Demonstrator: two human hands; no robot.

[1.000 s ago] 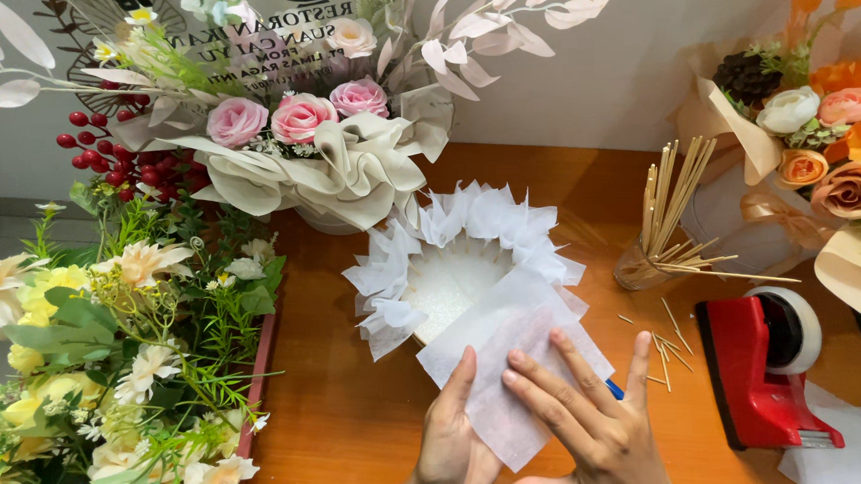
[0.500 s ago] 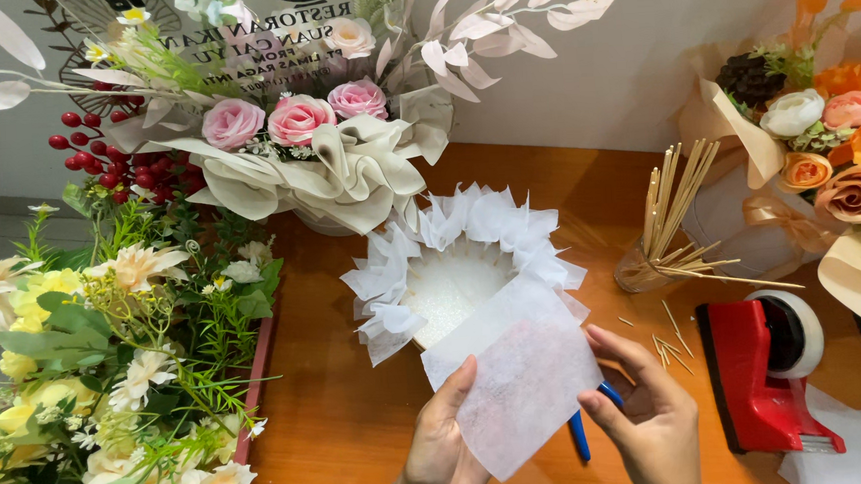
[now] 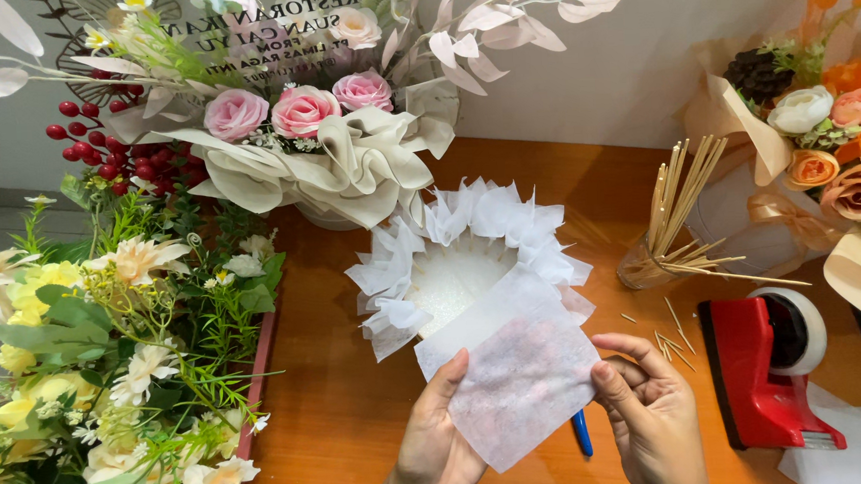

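1. Your left hand (image 3: pixel 439 438) pinched the near-left edge of a white tissue sheet (image 3: pixel 516 375), thumb up on its face and the other fingers curled behind it.
2. Your right hand (image 3: pixel 651 412) held the sheet's right edge, thumb pressed against the paper and fingers loosely bent behind it, so both hands were closed on the same sheet.
3. The sheet hung tilted above the orange table (image 3: pixel 341 414), its far corner overlapping the near rim of a white ruffled paper wrap (image 3: pixel 451 251) with a foam centre.
4. A blue pen (image 3: pixel 582 432) lay on the table just under the sheet, between your hands.
5. To the right stood a red tape dispenser (image 3: pixel 761 372), and farther off a glass of wooden skewers (image 3: pixel 670 220), with loose sticks scattered near it.
6. On the far side sat a bouquet of pink roses (image 3: pixel 301 111) in cream wrapping.
7. On the left was a bed of cream and yellow flowers (image 3: pixel 93 368) with greenery.
8. At the far right stood an orange and peach bouquet (image 3: pixel 838 152).
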